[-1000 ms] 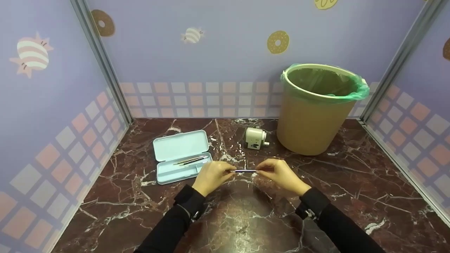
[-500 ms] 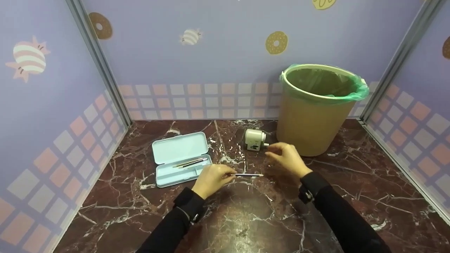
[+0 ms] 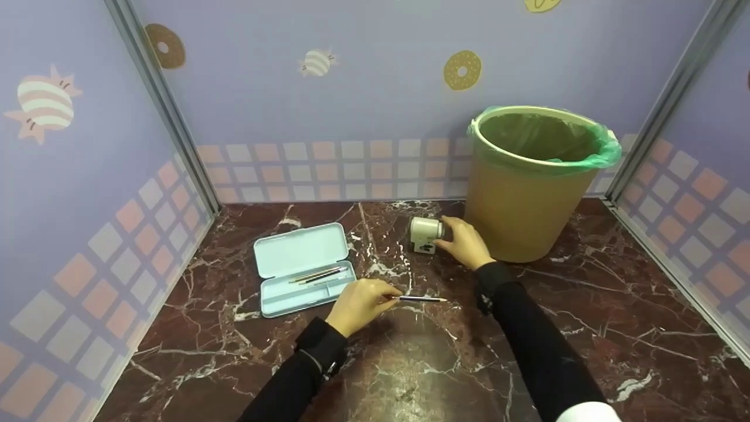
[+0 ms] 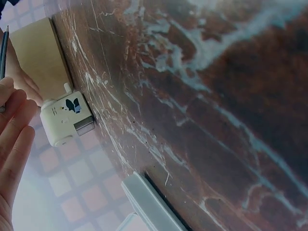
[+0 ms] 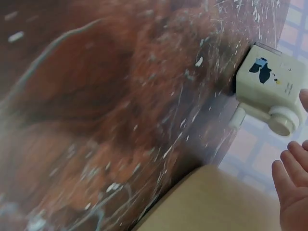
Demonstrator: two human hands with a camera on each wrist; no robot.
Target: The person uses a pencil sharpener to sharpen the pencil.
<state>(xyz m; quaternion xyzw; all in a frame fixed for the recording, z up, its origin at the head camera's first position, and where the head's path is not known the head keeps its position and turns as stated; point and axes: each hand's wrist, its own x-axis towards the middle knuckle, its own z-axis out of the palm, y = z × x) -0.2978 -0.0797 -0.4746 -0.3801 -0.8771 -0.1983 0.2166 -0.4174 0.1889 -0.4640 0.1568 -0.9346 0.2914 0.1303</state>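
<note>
My left hand [image 3: 362,302] pinches a dark-striped pencil [image 3: 423,299] by one end, above the marble table. Its pale sharpened tip points right in the head view. Beyond it stands a cream crank pencil sharpener [image 3: 423,231] with a dark printed figure. The right hand [image 3: 466,243] is at the sharpener's crank side, thumb and fingers spread. In the right wrist view, fingers [image 5: 293,168] appear beside the sharpener [image 5: 269,82] and its crank, with a small gap. The left wrist view shows the pencil [image 4: 4,53] upright at the left edge.
An open light-blue pencil case [image 3: 302,249] with several pencils [image 3: 319,275] lies left of the hands. A tan waste bin [image 3: 521,205] with a green liner stands behind the right hand. Purple patterned walls [image 3: 375,88] enclose the marble table [image 3: 234,363].
My right hand has let go of the pencil and moved forward to the sharpener's crank side. The left hand keeps the pencil, whose tip now shows, and has shifted slightly nearer.
</note>
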